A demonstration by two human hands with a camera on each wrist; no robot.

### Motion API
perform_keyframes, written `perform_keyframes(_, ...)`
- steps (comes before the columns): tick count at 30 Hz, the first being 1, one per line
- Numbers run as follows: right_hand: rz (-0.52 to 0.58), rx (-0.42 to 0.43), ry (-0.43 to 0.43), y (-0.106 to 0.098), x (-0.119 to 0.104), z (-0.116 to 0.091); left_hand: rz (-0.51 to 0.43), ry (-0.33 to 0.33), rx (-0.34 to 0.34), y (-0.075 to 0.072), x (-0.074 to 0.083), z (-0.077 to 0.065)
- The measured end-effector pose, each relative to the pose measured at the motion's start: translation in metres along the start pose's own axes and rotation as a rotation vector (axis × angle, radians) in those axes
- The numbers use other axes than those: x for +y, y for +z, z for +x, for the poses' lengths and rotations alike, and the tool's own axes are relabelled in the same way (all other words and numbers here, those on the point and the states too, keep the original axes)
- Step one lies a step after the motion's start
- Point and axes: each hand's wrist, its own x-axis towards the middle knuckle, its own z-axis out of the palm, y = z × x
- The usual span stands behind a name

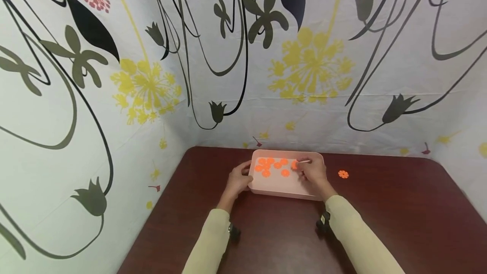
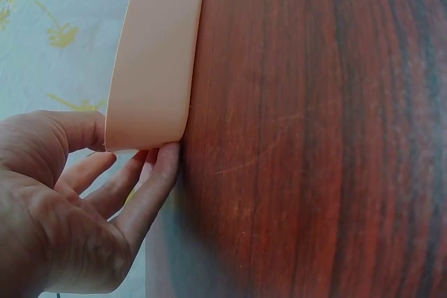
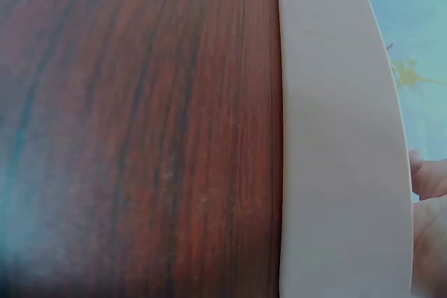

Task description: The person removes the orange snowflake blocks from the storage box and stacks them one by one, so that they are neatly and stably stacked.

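Observation:
A shallow pale pink tray [image 1: 283, 186] lies on the table with several flat orange flower-shaped pieces [image 1: 266, 173] inside. My left hand [image 1: 239, 179] grips the tray's left end. In the left wrist view, its thumb meets the rim and the left hand's fingers [image 2: 150, 190] press the end wall. Over the right part of the tray, my right hand [image 1: 313, 172] pinches an orange flower-shaped piece [image 1: 294, 165] at its fingertips. A narrow pale strip shows between those fingers; its kind is unclear. The tray wall [image 3: 342, 137] covers most of that hand in the right wrist view.
Right of the tray, a single orange flower-shaped piece [image 1: 343, 174] lies on the dark red-brown wooden table [image 1: 274, 236]. White cloth walls [image 1: 236, 109] with flower prints stand close behind the table and along its sides.

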Motion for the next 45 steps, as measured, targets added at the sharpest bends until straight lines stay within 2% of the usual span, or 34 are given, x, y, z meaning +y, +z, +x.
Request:
perform_keyframes(8,0.106,-0.041,-0.019,-0.002,-0.009,-0.011,-0.009,0.002,-0.007,-0.001,-0.001,0.0)
perform_keyframes(12,0.117,-0.066,-0.045,-0.005,-0.016,-0.015,-0.014,0.007,-0.011,-0.001,-0.001,0.001)
perform_keyframes(17,0.097,-0.076,0.028,-0.013,-0.023,-0.02,-0.009,0.0,-0.006,0.0,0.0,0.001)
perform_keyframes(22,0.108,-0.079,0.095,-0.026,-0.026,-0.024,0.001,-0.01,0.005,0.001,0.001,0.0)
perform_keyframes(32,0.084,-0.064,0.087,-0.057,-0.028,-0.033,0.012,-0.014,0.008,0.001,0.001,0.001)
perform_keyframes(45,0.084,-0.028,0.082,-0.093,-0.017,-0.037,0.017,-0.006,0.012,0.001,0.0,0.0)
